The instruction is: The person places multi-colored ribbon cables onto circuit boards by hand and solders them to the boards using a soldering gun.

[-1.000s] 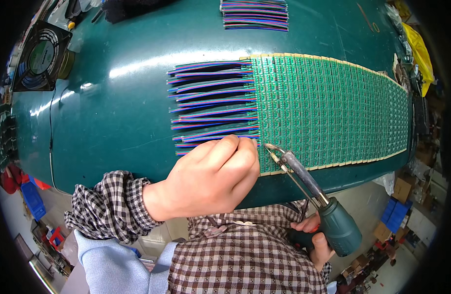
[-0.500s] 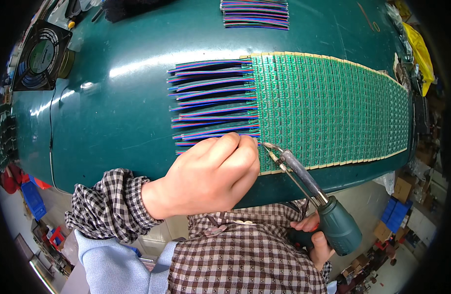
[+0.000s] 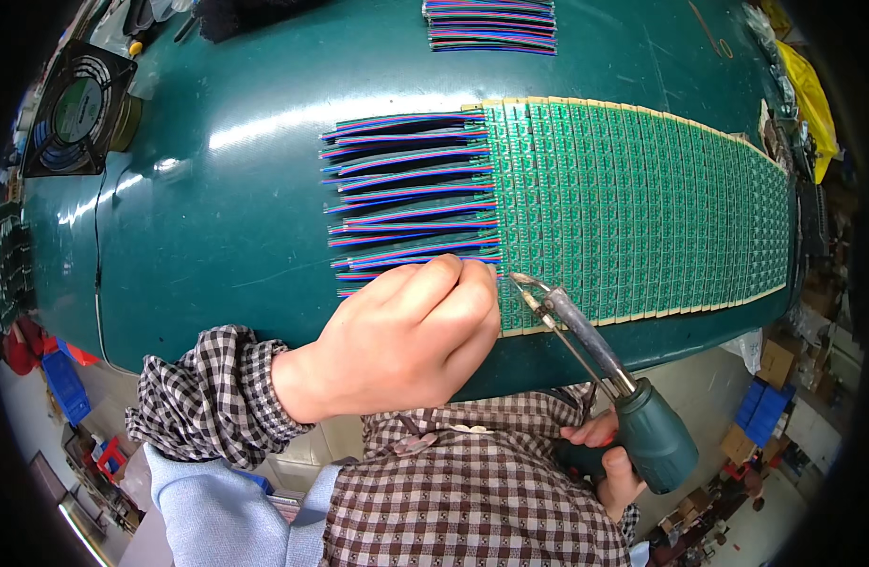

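Soldering iron (image 3: 656, 437) — blue bin (image 3: 64, 387), contents unclear

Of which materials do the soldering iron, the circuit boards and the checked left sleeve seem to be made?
Soldering iron: dark green housing, probably moulded plastic, by its smooth, rounded surface; barrel looks like grey metal, bright near the housing.
Circuit boards: likely a fibre-resin laminate, by the green coating and bare yellowish edges.
Checked left sleeve: woven cloth, matte, by its bunched folds; fibre unclear.
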`<action>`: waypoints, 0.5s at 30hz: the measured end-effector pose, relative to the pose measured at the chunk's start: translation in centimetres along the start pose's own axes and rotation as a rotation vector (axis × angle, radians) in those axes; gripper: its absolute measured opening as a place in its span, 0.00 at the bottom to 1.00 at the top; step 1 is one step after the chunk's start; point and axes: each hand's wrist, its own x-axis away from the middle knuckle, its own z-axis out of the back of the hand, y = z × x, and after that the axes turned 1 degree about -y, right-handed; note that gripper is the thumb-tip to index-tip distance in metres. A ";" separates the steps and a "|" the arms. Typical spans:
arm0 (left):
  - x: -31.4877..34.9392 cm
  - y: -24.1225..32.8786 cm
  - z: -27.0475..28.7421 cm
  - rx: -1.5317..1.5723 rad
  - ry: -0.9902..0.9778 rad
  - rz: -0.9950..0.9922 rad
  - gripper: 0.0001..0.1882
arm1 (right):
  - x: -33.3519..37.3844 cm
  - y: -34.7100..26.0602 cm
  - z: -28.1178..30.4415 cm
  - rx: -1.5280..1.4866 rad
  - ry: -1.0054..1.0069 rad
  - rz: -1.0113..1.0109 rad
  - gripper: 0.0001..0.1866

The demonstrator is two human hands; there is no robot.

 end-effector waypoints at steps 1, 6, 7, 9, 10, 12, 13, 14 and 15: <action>0.0 0.0 0.0 0.000 0.000 0.000 0.18 | -0.1 -0.1 -0.1 0.000 0.000 0.000 0.27; 0.0 0.0 0.0 -0.012 0.005 0.002 0.18 | 0.0 0.1 0.1 0.039 0.008 0.026 0.34; 0.0 0.0 0.0 -0.011 0.005 0.002 0.18 | 0.0 -0.1 -0.1 0.038 0.008 0.025 0.34; 0.0 0.1 -0.1 -0.009 0.009 0.005 0.17 | -0.2 -0.5 -0.7 0.053 0.040 0.007 0.37; 0.0 0.1 -0.1 -0.008 0.008 0.005 0.17 | -0.1 -0.5 -0.7 0.053 0.039 0.007 0.37; 0.0 0.1 -0.1 -0.014 0.010 0.004 0.17 | 0.0 -0.3 -0.5 0.052 0.040 0.004 0.37; 0.0 0.1 -0.1 -0.013 0.010 0.003 0.17 | 0.1 -0.1 -0.4 0.052 0.041 0.004 0.37; 0.0 0.1 -0.1 -0.017 0.013 0.005 0.18 | 0.2 0.3 -0.1 0.044 0.051 0.023 0.37; 0.0 0.1 -0.1 -0.020 0.016 0.007 0.18 | 0.3 0.5 0.0 0.036 0.062 0.042 0.38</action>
